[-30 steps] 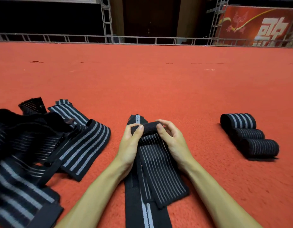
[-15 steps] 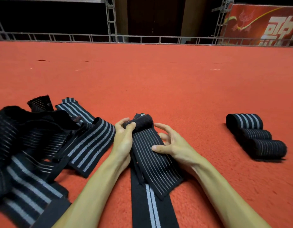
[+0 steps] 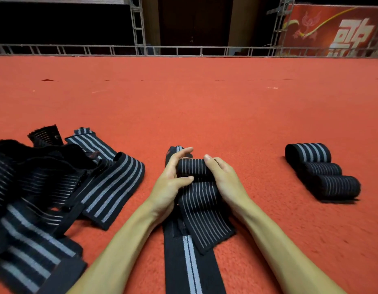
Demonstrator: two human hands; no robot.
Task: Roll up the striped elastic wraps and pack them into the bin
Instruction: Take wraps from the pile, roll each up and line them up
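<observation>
Rolling seems the step in hand: the left hand point(image 3: 171, 183) and right hand point(image 3: 224, 181) curl their fingers round the ends of the half-rolled black grey-striped elastic wrap point(image 3: 192, 169), likely to stop it slackening. Right of it sit three finished striped rolls point(image 3: 323, 172); left of it, a loose unrolled heap point(image 3: 56, 187). No bin shows.

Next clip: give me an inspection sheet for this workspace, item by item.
Surface: red carpet.
Job's things: half-rolled wrap at centre, lying on a long strap; three finished rolls in a row at right; pile of loose wraps at left; no bin in view.
Clutter: nothing seen.
Grippers: left hand and right hand both grip the half-rolled wrap's rolled end.
Cables: nothing seen.
Surroundings: metal railing beyond the carpet; red banner far right.
</observation>
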